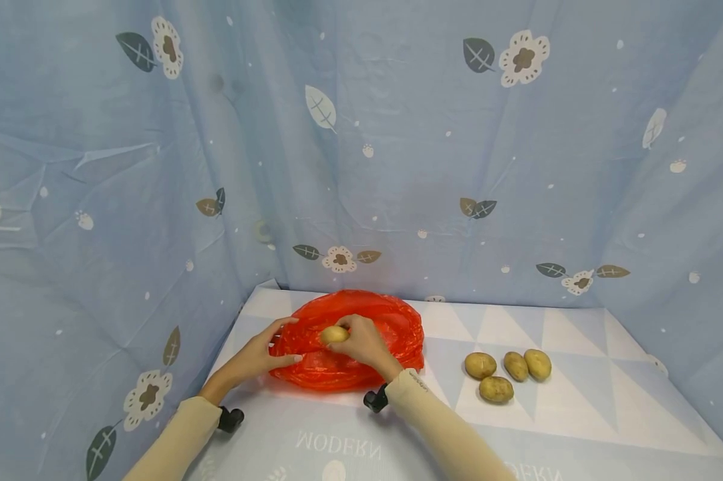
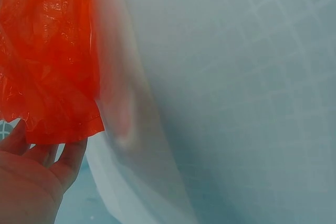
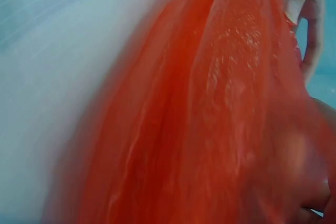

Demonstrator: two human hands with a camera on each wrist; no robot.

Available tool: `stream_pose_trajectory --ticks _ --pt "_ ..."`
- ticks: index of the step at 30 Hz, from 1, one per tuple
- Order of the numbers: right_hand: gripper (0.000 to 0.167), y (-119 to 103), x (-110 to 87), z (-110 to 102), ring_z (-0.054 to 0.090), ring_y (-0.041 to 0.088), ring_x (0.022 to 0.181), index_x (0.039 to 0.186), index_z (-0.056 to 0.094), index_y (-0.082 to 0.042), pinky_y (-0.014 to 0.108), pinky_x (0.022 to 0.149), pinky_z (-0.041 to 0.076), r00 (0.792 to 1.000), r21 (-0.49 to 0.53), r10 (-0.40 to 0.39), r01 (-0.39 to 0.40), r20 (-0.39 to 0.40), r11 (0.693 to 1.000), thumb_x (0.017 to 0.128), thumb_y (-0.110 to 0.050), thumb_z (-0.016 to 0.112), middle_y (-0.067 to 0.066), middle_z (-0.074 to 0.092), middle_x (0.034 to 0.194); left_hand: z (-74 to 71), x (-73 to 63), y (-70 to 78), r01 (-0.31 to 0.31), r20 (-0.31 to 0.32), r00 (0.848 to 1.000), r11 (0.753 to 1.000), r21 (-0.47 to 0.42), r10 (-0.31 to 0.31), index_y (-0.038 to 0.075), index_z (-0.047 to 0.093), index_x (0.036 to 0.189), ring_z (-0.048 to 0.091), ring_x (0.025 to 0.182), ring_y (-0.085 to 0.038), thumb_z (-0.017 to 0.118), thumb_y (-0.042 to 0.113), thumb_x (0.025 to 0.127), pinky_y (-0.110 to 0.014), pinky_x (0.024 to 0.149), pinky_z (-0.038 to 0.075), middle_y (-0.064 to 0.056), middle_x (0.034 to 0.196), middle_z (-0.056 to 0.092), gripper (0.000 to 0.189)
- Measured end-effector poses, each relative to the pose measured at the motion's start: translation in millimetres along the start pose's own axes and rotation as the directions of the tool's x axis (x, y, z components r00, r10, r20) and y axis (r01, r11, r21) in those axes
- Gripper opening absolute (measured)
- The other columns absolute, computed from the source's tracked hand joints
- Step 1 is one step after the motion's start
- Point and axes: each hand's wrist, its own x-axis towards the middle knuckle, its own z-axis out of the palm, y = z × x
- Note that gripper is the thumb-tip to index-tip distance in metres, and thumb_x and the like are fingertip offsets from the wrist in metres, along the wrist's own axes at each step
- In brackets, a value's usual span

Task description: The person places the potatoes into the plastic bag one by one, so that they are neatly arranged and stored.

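Open lane on surface [image 1: 444, 361] btwn red bag [image 1: 322, 379] & 4 potatoes [image 1: 496, 389], R sleeve [image 1: 446, 427] crossing its near end; more room R of potatoes. Curtain [image 1: 397, 167] walls off back & sides. L hand [image 1: 259, 355] crowds bag's L rim; R hand [image 1: 364, 342] w/ potato [image 1: 333, 335] obstructs mouth.

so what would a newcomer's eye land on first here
Probably the bright red plastic bag, lying open on the left part of the table. Next, the hands: the right holds a potato at the bag's mouth, the left touches its left side. Four more potatoes sit clustered to the right.
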Motion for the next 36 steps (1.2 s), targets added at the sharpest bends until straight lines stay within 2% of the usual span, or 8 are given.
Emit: stream_pose_trajectory --ticks 8,16,23,30,36 --pt "0.029 -1 9.0 14 0.059 0.017 0.081 0.103 0.071 -0.011 0.027 0.069 0.054 0.999 -0.012 0.052 -0.052 0.010 0.999 0.083 -0.026 0.088 -0.004 0.065 0.092 -1.6 0.1 2.6 -0.009 0.014 1.000 1.000 0.000 0.009 0.030 0.038 0.155 0.049 0.133 -0.037 0.083 0.041 0.086 -0.055 0.102 0.051 -0.012 0.151 0.048 0.083" --pt "0.033 3 12.6 23 0.058 0.018 0.080 0.102 0.071 -0.007 0.029 0.069 0.053 0.991 -0.042 0.131 -0.131 -0.008 0.990 0.082 -0.027 0.089 -0.002 0.065 0.090 0.7 -0.5 2.6 0.006 0.005 1.000 1.000 -0.012 -0.006 0.029 0.040 0.155 0.052 0.126 -0.032 0.085 0.040 0.085 -0.051 0.098 0.054 -0.010 0.143 0.053 0.084" --pt "0.032 6 17.9 27 0.058 0.018 0.078 0.098 0.071 -0.007 0.028 0.067 0.052 0.986 -0.035 0.165 -0.166 -0.024 0.986 0.081 -0.028 0.089 -0.002 0.065 0.086 -0.4 -1.7 3.0 -0.032 0.010 0.999 0.999 -0.033 0.033 0.028 0.041 0.154 0.052 0.126 -0.033 0.085 0.037 0.085 -0.054 0.100 0.051 -0.010 0.145 0.053 0.082" --pt "0.037 3 18.3 28 0.057 0.018 0.082 0.106 0.069 -0.007 0.030 0.071 0.054 0.985 -0.054 0.173 -0.173 -0.015 0.983 0.083 -0.029 0.089 -0.001 0.065 0.093 -1.5 -1.5 0.9 -0.022 0.002 1.000 0.999 -0.024 0.022 0.029 0.041 0.154 0.052 0.123 -0.031 0.085 0.038 0.085 -0.052 0.096 0.053 -0.009 0.139 0.055 0.082" --pt "0.044 -3 16.9 18 0.057 0.021 0.090 0.115 0.068 -0.006 0.034 0.076 0.057 0.991 -0.061 0.132 -0.133 -0.012 0.989 0.085 -0.032 0.087 0.003 0.065 0.102 -1.8 -1.0 -2.1 0.000 -0.005 1.000 1.000 -0.015 0.000 0.029 0.040 0.154 0.052 0.124 -0.032 0.085 0.040 0.085 -0.050 0.095 0.054 -0.009 0.139 0.054 0.083"
